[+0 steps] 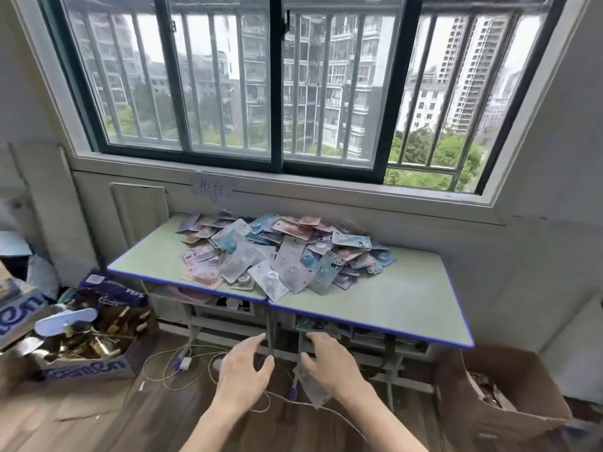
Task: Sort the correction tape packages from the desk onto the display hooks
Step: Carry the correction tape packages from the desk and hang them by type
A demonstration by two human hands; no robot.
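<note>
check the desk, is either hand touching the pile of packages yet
No, the left hand and right hand both hover below the desk edge, apart from the pile of packages.

Both forearms are cut off by the bottom edge of the frame. The right hand (pixel 329 363) covers the top of a pale package (pixel 313 391), so its grip on it cannot be told. Printing on the heaped packages (pixel 280 252) at mid-frame is too blurred to read, and the lower ones are buried. Things on the shelf (pixel 228 303) under the table (pixel 391 305) sit in shadow, unidentifiable. The box (pixel 509 386) at lower right and the box (pixel 88 350) at lower left are cropped, their contents unclear. The display hooks are out of view.
</note>
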